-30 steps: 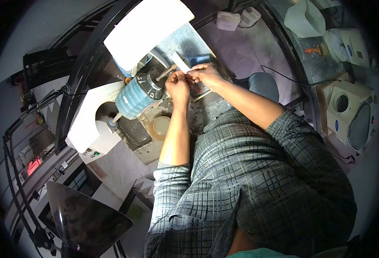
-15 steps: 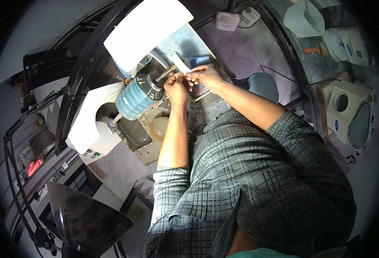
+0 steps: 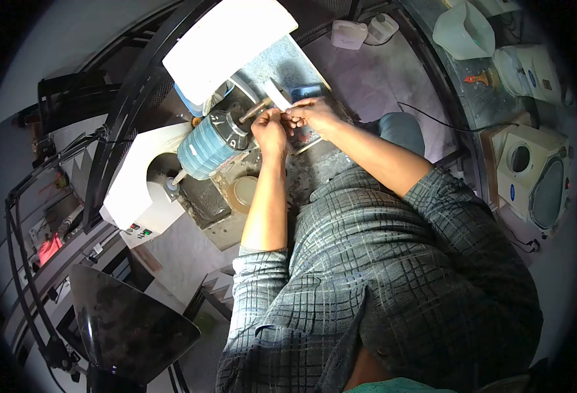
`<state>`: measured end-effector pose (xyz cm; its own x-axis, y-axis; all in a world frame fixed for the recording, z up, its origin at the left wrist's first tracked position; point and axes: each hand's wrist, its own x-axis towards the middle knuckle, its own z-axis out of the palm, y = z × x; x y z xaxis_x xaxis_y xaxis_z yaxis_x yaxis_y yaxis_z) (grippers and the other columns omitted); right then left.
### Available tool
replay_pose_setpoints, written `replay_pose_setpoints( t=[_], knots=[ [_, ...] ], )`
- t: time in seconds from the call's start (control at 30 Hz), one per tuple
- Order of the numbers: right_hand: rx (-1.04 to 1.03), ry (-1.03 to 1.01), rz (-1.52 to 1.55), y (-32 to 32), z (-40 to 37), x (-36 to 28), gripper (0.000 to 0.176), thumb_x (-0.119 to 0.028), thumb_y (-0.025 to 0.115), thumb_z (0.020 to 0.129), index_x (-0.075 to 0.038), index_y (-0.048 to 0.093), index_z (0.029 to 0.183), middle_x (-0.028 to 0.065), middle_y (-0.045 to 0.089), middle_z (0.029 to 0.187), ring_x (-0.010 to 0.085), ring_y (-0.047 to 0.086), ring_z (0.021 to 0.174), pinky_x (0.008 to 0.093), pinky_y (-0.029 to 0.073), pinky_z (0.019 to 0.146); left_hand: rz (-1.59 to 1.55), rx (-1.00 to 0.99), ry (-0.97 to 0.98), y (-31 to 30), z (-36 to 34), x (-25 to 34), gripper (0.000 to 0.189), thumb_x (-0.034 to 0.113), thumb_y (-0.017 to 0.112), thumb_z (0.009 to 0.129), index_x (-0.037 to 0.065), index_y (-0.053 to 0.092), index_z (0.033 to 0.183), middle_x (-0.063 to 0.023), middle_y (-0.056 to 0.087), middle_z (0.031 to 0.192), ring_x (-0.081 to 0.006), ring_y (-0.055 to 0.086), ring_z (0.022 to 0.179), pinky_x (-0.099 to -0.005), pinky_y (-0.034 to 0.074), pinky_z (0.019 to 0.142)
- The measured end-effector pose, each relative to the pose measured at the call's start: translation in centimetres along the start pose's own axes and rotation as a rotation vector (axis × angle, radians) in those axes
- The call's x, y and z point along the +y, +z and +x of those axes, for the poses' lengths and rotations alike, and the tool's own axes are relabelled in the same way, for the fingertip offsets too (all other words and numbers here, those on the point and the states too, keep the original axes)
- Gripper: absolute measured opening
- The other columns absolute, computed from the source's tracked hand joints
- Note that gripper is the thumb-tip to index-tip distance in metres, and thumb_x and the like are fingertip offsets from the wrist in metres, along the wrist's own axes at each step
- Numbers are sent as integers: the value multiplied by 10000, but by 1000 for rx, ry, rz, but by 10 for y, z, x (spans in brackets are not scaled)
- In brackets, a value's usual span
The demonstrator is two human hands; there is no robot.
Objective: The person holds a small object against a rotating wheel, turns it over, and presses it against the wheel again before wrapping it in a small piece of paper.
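My left hand [image 3: 269, 131] has its fingers pinched together beside my right hand [image 3: 313, 118], just below a white wheel [image 3: 277, 94] on a motor shaft [image 3: 254, 111]. The fingers of both hands meet at the wheel's lower edge. Whatever lies between them is too small and hidden to name. To the left of my left hand is the blue ribbed motor [image 3: 204, 149] with dark end caps. A round dish [image 3: 244, 192] stands left of my left forearm.
A white hood [image 3: 226, 46] rises behind the motor, and a white housing [image 3: 138, 180] with buttons stands left. A black lamp shade [image 3: 128, 324] is at lower left. Two jugs [image 3: 349, 34] stand on the floor. At right are a beige machine [image 3: 531, 170] and a white container [image 3: 463, 31].
The whole view has shifted slightly. Both hands stay together at the wheel, with hardly any visible movement of the fingers.
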<state>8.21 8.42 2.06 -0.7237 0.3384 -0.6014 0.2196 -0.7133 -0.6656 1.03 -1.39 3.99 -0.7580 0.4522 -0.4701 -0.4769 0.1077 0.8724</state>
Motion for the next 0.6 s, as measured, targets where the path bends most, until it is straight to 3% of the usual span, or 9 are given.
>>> replay_pose_setpoints(
  t=[0.23,0.6],
  knots=[
    [-55,-101,18,2,-12,3,149,-55,653,735,39,615,844,52,623,711,73,535,556,192,417,502,92,-7,196,-4,-15,-8,171,86,459,887,-23,571,819,-63,564,639,-130,515,500,-241,405,435],
    [-53,-103,-124,2,-5,3,132,-55,642,748,31,612,843,54,615,699,73,534,563,194,419,503,-75,11,100,-3,-6,-7,180,69,457,872,-35,567,776,-92,571,625,-148,518,480,-252,402,413]
  ],
)
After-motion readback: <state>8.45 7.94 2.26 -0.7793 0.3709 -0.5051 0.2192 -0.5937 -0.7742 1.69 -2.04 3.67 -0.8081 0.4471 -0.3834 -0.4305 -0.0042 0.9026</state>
